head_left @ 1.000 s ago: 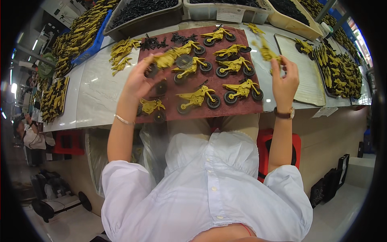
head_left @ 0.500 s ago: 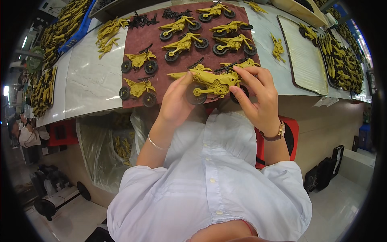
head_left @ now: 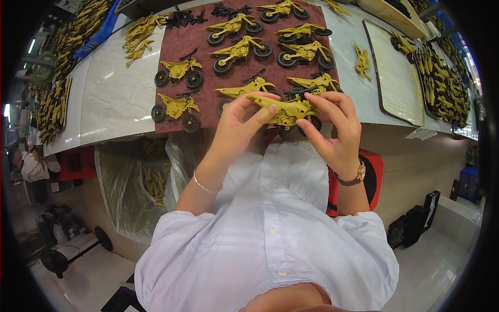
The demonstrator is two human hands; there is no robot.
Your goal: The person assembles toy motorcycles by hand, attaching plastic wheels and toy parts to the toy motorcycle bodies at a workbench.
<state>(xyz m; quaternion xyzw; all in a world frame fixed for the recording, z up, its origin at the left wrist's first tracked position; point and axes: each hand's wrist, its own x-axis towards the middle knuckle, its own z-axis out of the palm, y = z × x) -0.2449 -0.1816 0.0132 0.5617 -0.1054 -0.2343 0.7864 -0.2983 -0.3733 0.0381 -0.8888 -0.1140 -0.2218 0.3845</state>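
Observation:
A yellow toy motorcycle (head_left: 288, 113) with black wheels and handlebar is held between my two hands, close to the table's front edge. My left hand (head_left: 236, 125) pinches its rear body between thumb and fingers, covering most of the rear wheel area. On the front end, my right hand (head_left: 337, 122) has its fingertips by the handlebar and its thumb at the lower front. Just behind the held toy stand two more toy motorcycles, one at left (head_left: 253, 86) and one at right (head_left: 313, 81), both partly hidden by my hands.
Several similar toy motorcycles stand on a dark red cloth (head_left: 202, 49). Black small parts (head_left: 185, 18) lie at its far edge, with yellow parts (head_left: 139, 39) to the left. At right are a loose yellow part (head_left: 362, 62) and a pale tray (head_left: 395, 78). A plastic-lined bin (head_left: 127, 192) sits below.
My left hand has shifted from the rear wheel to the rear body, its thumb now lying on the side. My right hand stays at the front. The view has shifted slightly.

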